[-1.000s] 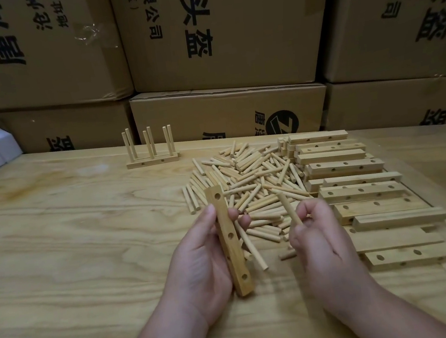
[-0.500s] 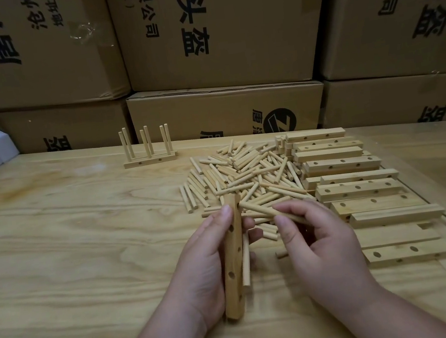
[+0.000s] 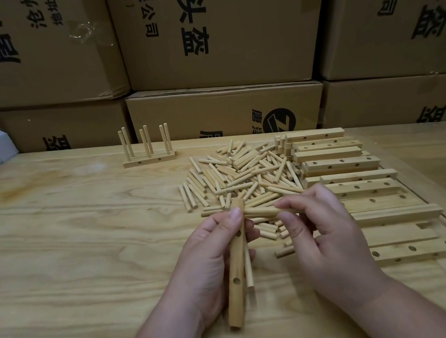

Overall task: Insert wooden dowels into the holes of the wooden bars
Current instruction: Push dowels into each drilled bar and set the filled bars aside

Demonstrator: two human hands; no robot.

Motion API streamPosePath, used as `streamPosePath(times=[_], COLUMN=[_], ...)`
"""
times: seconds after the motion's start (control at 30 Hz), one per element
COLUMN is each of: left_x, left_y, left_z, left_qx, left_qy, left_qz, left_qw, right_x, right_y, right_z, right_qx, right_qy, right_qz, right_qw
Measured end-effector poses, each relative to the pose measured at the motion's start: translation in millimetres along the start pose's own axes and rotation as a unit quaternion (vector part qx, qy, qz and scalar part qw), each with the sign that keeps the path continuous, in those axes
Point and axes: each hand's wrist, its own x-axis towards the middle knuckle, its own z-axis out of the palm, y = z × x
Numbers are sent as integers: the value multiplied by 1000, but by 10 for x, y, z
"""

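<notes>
Dowel insertion, first peg of a fresh bar. Nearest the viewer, the left hand (image 3: 213,258) grips a wooden bar (image 3: 236,269) lengthwise, fingers curled round it, its drilled face turned toward the right; two holes show below the thumb and stand empty. A loose dowel lies on the table (image 3: 58,261) just behind the bar. The right hand (image 3: 324,235) pinches a dowel (image 3: 264,211) between thumb and fingertips, holding it roughly level with its free end touching, or all but touching, the bar's upper part; whether the tip has entered a hole cannot be told, since the left thumb covers that spot. Judged step: seating the dowel in the bar's top hole. The next move calls for squaring the dowel to the bar's face and pushing it along its own axis while the left hand braces. Beyond the hands lies the heap of loose dowels (image 3: 245,177), with the stack of undrilled-looking and drilled bars (image 3: 340,164) beside it on the right. Farther off stands one finished bar with upright dowels (image 3: 147,150), and behind it cardboard boxes (image 3: 225,111).
</notes>
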Motion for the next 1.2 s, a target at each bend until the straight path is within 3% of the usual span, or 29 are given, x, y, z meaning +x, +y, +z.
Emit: streamPosePath(times=[0.53, 0.8, 1.0, 1.1, 1.2], left_x=[15, 45, 62, 58, 63], left_y=[-45, -45, 56, 37, 22], left_z=[-50, -14, -37, -32, -28], left_qx=[21, -35, -79, -86, -94], left_qy=[-8, 44, 65, 57, 56], left_qz=[-8, -13, -18, -25, -25], left_qw=[1000, 998, 995, 994, 994], right_x=[41, 11, -47, -50, -63], right_y=[0, -54, -89, -125, -134], right_z=[-106, -30, -14, -16, -1], right_qx=[-89, 90, 36, 0, -10], right_qy=[-53, -40, -165, -228, -222], right_qz=[1, 81, 5, 13, 25], right_qw=[995, 992, 986, 974, 975])
